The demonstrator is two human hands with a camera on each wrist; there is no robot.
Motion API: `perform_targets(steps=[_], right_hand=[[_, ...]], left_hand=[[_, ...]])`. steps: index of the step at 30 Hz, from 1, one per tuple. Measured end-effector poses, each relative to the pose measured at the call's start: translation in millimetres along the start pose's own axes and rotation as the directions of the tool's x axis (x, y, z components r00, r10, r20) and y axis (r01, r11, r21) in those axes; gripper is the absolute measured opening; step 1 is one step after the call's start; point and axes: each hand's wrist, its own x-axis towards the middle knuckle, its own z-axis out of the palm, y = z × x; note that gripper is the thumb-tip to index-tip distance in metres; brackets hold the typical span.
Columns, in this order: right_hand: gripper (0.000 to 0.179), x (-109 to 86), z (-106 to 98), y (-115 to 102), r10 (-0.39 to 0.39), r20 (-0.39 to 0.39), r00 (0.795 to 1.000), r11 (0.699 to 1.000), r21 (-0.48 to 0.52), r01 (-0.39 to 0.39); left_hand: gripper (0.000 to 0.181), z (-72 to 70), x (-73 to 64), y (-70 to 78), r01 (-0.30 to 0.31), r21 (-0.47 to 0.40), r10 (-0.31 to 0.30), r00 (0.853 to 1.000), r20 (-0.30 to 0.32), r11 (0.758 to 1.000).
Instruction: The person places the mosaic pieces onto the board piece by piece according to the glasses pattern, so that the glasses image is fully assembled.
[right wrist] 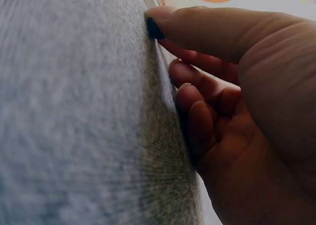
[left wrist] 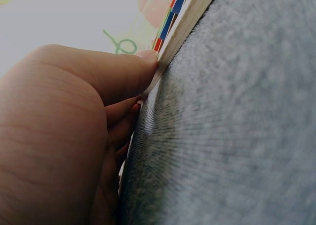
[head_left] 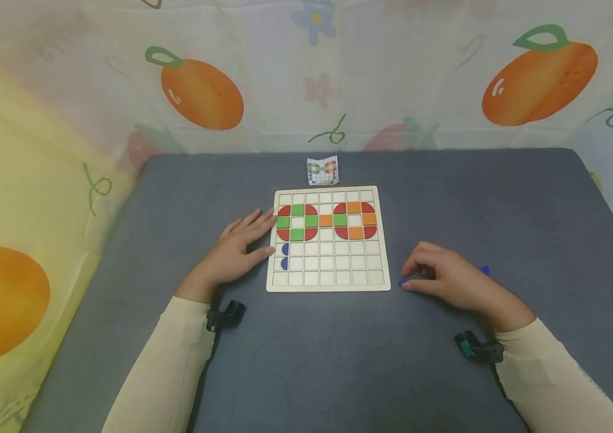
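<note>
A wooden grid board (head_left: 328,288) lies on the table, with red, green and orange pieces forming two rings joined by an orange square (head_left: 326,221). Two blue half-round pieces (head_left: 284,249) sit in its left part below the rings. Against the board's left edge rests my left hand (head_left: 238,249), fingers extended and thumb touching the rim. To the right of the board, my right hand (head_left: 447,276) pinches a small blue piece (right wrist: 154,29) between thumb and index finger, close to the tabletop. Its exact shape is mostly covered by the fingers.
A small printed card (head_left: 322,171) with a coloured pattern stands just behind the board. Another blue piece (head_left: 485,270) shows partly behind my right hand. The grey table (head_left: 338,361) meets a fruit-patterned cloth (head_left: 274,78) at the back.
</note>
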Motion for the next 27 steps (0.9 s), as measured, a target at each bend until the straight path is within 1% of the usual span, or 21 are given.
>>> perform_targets(steps=[4, 6, 9, 11, 13, 16, 20, 22, 27], right_hand=[[0.022, 0.5, 1, -2, -0.02, 0.019, 1.0, 1.0, -0.023, 0.021], [0.022, 0.3, 2, -3, -0.005, 0.017, 1.0, 1.0, -0.028, 0.005], [0.02, -0.6, 3, -5, 0.055, -0.001, 0.998, 0.998, 0.004, -0.055], [0.017, -0.9, 4, -6, 0.101, -0.021, 0.995, 0.994, 0.039, -0.101], [0.014, -1.0, 5, -8, 0.129, -0.045, 0.991, 0.989, 0.074, -0.125], [0.013, 0.2, 7, -10, 0.137, -0.085, 0.987, 0.986, 0.108, -0.128], [0.019, 3.4, 11, -13, 0.127, -0.146, 0.981, 0.988, 0.109, -0.112], [0.022, 5.1, 14, -13, 0.134, -0.174, 0.976, 0.988, 0.1, -0.118], [0.018, 6.8, 17, -14, 0.195, -0.212, 0.958, 0.979, 0.103, -0.177]], left_hand=[[0.077, 0.0, -0.1, -0.4, 0.003, 0.003, -0.003, 1.0, 0.0, 1.0], [0.077, 0.1, 0.0, -0.3, 0.007, 0.007, -0.007, 1.0, 0.0, 1.0], [0.078, -0.1, 0.0, 0.5, 0.01, 0.005, -0.01, 1.0, -0.001, 1.0], [0.078, -0.3, -0.1, 1.2, 0.01, 0.002, -0.01, 1.0, -0.002, 1.0], [0.077, -0.3, -0.1, 1.8, 0.008, -0.004, -0.008, 1.0, -0.004, 1.0], [0.077, -0.3, -0.1, 2.3, 0.003, -0.008, -0.003, 1.0, -0.006, 1.0], [0.077, -0.5, 0.1, 2.3, -0.001, -0.01, 0.001, 1.0, -0.008, 1.0], [0.077, -0.7, 0.1, 2.2, -0.003, -0.012, 0.003, 1.0, -0.008, 1.0], [0.077, -1.5, -0.4, 2.0, -0.005, -0.022, 0.005, 1.0, -0.01, 1.0]])
